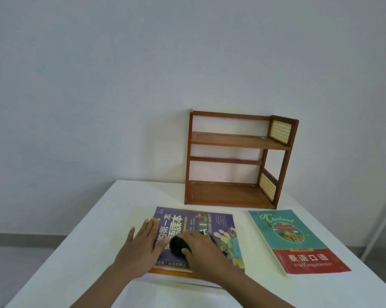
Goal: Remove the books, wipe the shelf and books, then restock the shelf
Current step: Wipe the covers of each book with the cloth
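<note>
left hand: your left hand (141,250) lay flat with fingers straight and slightly spread, pressing on the left edge of the purple book (212,230), thumb reaching onto the cover.
right hand: your right hand (201,252) was curled over a black cloth (178,245), gripping it and holding it down on the purple cover, near the cover's middle.
black cloth: bunched under your right fingers; only its left part showed, touching the cover.
purple book: lay face up on the white table (94,241), in front of the shelf and a little left of it; it sat on top of another book whose orange edge (169,273) showed at the near side. you could not tell how many lay below.
teal and red book: the teal and red book (298,241) lay flat, face up, to the right of the purple one, apart from it, in front of the shelf's right end.
shelf: the wooden shelf (238,141) stood upright at the back of the table against the wall, two tiers, both without books, with woven panels on its right side.
wall: plain pale wall (121,85) behind.
</note>
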